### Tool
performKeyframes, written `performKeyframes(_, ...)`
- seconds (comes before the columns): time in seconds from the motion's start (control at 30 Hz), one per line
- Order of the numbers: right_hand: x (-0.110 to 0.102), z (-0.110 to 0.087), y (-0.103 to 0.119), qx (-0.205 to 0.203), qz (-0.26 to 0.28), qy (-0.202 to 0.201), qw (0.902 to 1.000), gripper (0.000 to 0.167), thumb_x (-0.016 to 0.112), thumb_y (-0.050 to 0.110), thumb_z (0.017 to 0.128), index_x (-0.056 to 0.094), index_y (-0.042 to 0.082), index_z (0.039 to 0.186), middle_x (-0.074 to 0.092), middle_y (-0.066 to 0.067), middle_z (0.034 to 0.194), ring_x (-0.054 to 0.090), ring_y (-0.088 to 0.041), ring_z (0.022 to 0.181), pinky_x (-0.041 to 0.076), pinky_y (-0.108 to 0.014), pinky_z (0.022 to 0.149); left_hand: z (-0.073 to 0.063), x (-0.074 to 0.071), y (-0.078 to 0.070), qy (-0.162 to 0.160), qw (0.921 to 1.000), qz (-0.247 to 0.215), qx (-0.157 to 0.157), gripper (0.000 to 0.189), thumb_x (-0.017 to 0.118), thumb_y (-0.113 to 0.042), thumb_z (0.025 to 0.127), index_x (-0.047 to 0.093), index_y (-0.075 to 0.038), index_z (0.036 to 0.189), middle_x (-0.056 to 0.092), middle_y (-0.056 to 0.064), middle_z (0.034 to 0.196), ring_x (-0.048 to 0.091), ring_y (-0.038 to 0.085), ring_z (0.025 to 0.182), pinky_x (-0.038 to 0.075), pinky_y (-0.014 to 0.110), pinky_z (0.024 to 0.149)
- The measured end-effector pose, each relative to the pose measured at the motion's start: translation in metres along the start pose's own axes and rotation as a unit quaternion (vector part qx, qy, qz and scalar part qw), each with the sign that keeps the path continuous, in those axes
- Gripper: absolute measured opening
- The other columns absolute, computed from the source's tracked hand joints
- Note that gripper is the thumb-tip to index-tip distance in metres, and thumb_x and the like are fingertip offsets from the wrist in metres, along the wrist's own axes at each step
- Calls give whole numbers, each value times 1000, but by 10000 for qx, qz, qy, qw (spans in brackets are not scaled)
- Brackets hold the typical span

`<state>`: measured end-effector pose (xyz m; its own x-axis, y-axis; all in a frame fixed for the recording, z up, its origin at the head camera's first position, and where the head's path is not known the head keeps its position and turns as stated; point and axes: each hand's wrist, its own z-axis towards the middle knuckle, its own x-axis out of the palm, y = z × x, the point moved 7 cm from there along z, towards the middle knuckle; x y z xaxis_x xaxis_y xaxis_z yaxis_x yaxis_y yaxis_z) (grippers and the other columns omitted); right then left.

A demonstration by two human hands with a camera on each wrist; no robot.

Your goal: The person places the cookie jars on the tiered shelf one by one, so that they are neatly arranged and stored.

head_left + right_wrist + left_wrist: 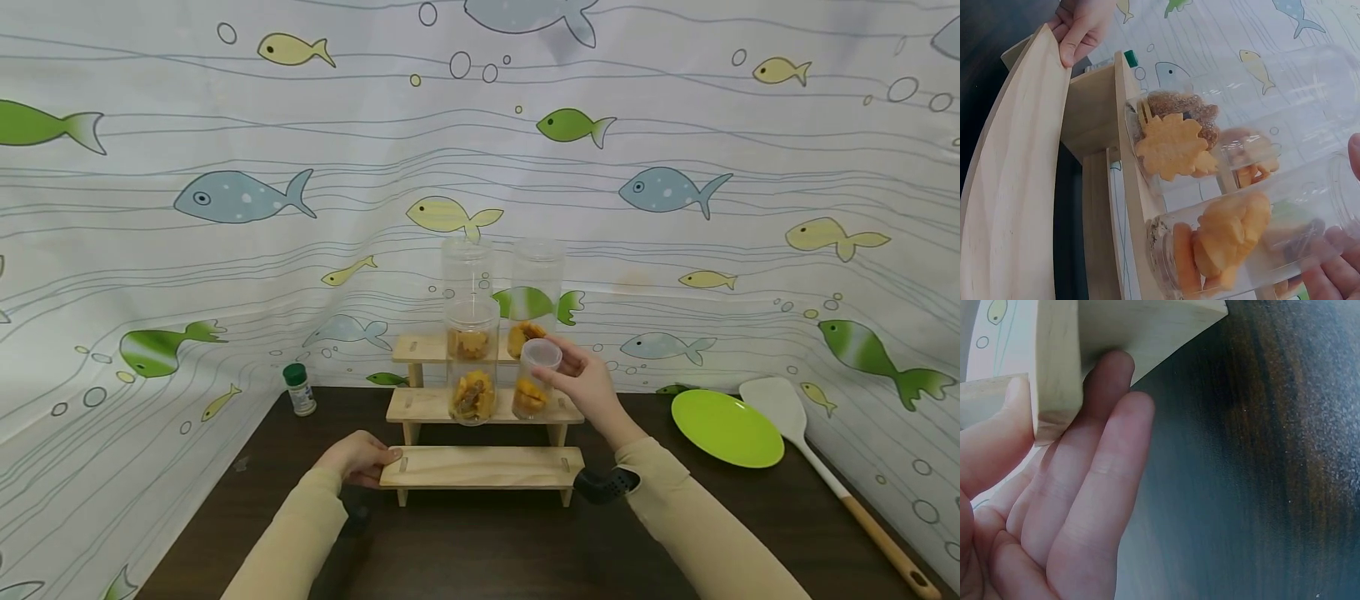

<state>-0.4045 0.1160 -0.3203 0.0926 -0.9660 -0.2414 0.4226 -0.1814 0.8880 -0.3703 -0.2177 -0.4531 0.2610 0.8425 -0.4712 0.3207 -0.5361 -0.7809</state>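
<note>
My left hand grips the left end of the lowest step of a three-tier wooden stand. Its thumb lies on the board's upper side and its fingers reach beneath. On the middle step, my right hand holds a clear jar near its top, thumb and fingers at its sides. Orange-brown cookies lie in the bottom of this jar. Beside it on the same step stands another clear jar with flower-shaped cookies. Two more clear jars stand behind on the top step, the right one partly hidden.
A small green-capped bottle stands on the dark table at the back left. To the right lie a lime-green plate and a white spatula with a wooden handle. A fish-patterned sheet encloses the back and sides.
</note>
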Motion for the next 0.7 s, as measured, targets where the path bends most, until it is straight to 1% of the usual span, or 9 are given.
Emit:
performKeyframes(0.1, 0, 1, -1, 5, 20, -59, 10000, 59, 75, 14, 83, 51, 3, 135, 58, -20, 128, 64, -21, 106, 55, -21, 76, -1, 0, -1, -49, 10000, 28, -20, 40, 64, -21, 92, 61, 16, 105, 71, 18, 82, 71, 26, 76, 59, 39, 69)
performKeyframes(0.13, 1, 1, -1, -11, 43, -60, 10000, 59, 75, 14, 83, 51, 3, 135, 58, -21, 128, 64, -23, 106, 55, -21, 76, -2, 0, -1, -96, 9999, 30, -21, 39, 64, -20, 92, 60, 17, 106, 71, 17, 81, 71, 26, 75, 59, 39, 68)
performKeyframes(0.17, 2, 1, -1, -37, 50, -57, 10000, 59, 74, 13, 83, 50, 2, 136, 57, -21, 128, 64, -24, 107, 55, -22, 77, -5, 0, -3, -218, 9997, 46, -66, 38, 63, -18, 93, 60, 17, 107, 71, 17, 82, 71, 26, 76, 59, 40, 69)
performKeyframes(0.3, 5, 1, 0, -24, 40, -160, 9999, 60, 76, 14, 82, 51, 2, 135, 58, -20, 128, 63, -28, 108, 54, -21, 79, -10, -1, -6, -377, 9992, 78, -48, 38, 61, -17, 94, 58, 18, 108, 70, 15, 81, 70, 25, 75, 58, 40, 68)
performKeyframes(0.47, 4, 1, -2, 64, -59, -478, 9988, 60, 78, 18, 80, 53, 5, 134, 58, -17, 128, 62, -29, 111, 54, -21, 82, -9, 0, -5, -381, 9993, 61, -29, 39, 61, -17, 94, 57, 19, 110, 70, 14, 81, 70, 25, 76, 58, 40, 70)
performKeyframes(0.57, 4, 1, -3, 61, -39, -618, 9981, 60, 78, 18, 80, 54, 5, 133, 58, -17, 128, 60, -29, 113, 53, -23, 85, -9, 0, -5, -360, 9993, 33, -19, 40, 60, -17, 94, 56, 19, 110, 70, 15, 82, 70, 25, 76, 58, 40, 71)
performKeyframes(0.7, 4, 1, -2, 12, -125, -666, 9977, 62, 78, 21, 80, 53, 5, 134, 58, -18, 128, 60, -28, 113, 52, -25, 87, -10, 0, -5, -347, 9994, 55, -15, 40, 60, -17, 94, 56, 19, 111, 70, 17, 82, 71, 25, 76, 58, 40, 70)
